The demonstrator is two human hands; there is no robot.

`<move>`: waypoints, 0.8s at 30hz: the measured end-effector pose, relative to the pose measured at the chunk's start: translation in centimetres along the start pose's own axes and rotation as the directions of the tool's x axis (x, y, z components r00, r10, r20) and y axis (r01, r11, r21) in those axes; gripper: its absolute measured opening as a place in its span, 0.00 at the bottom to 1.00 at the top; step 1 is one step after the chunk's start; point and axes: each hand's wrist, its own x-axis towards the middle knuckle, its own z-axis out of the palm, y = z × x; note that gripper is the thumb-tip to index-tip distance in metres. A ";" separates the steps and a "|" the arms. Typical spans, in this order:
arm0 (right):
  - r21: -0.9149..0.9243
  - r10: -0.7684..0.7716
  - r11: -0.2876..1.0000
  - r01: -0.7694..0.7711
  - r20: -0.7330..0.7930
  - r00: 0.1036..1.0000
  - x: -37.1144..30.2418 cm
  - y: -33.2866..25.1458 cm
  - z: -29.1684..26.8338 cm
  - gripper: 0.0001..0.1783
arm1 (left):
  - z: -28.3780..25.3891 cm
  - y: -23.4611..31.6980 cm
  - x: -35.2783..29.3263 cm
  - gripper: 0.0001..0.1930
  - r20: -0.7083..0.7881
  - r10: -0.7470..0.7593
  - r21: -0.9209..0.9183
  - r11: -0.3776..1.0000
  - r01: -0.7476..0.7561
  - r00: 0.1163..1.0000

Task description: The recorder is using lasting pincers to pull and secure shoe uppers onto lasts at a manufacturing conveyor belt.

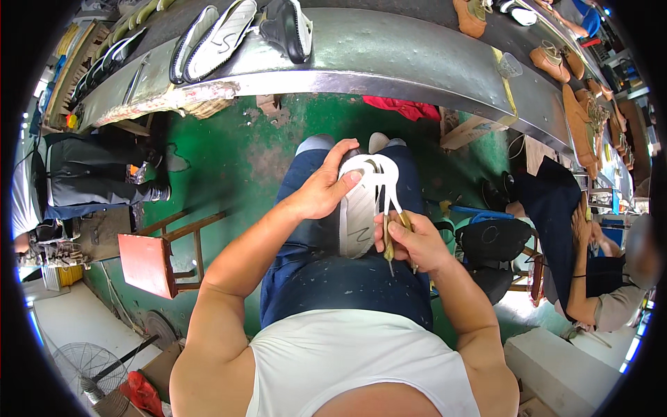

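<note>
A white and grey shoe [358,219] lies on my lap, with a dark squiggle on its side. My left hand [326,186] is closed around its upper end, the thumb on the white part. White laces [394,191] loop out of the shoe and run down to my right hand [420,242]. Its fingers are pinched around a thin brass-coloured tool [388,243] with a narrow pointed end, just beside the shoe. The exact kind of tool is unclear, and whether the fingers also grip the laces is hidden.
A metal-edged bench [389,52] runs across the front, bearing white shoes [222,42], a black shoe [286,31] and tan shoes [549,61]. A red stool [147,264] stands at left, a fan [87,368] lower left. People work at both sides.
</note>
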 end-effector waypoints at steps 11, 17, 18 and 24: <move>-0.574 0.002 0.819 0.001 0.005 1.000 1.0 -1.0 -3.0 0.16 | 0.3 -2.6 0.7 0.24 -0.092 0.021 0.129 0.992 -0.009 0.996; -0.783 -0.410 0.598 0.172 -0.115 0.905 3.3 4.9 -3.3 0.17 | -0.1 -3.9 1.7 0.24 0.002 0.048 -0.079 0.996 -0.048 0.999; -0.782 -0.412 0.600 0.170 -0.120 0.903 3.0 5.2 -3.6 0.17 | -0.3 -3.9 1.7 0.24 0.008 0.048 -0.078 0.996 -0.048 0.999; -0.944 -0.295 0.329 -0.026 -0.129 0.947 -0.7 0.1 -0.8 0.13 | -0.6 -1.8 0.9 0.26 0.086 -0.142 -0.225 0.961 0.158 0.986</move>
